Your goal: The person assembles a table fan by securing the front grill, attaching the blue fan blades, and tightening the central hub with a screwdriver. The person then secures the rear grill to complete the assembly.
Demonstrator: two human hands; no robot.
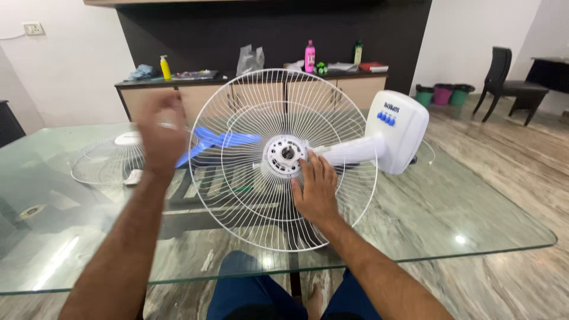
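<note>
On the sideboard (249, 83) stand a yellow bottle (165, 67) at its left, a crumpled grey plastic bag (251, 59) mid-counter, a pink bottle (309, 57) and a dark bottle (358, 52) toward its right.

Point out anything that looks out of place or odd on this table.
The fan lies on its side on the glass table, taken apart: blue blade loose behind the rear guard, the other guard lying flat at left.

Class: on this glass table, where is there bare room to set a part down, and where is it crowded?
Free: the glass table near its right corner, below the fan base, and the near-left stretch beside the left hand. Crowded: the middle, where the right hand steadies the rear grille, with blue blades and front grille behind.
</note>
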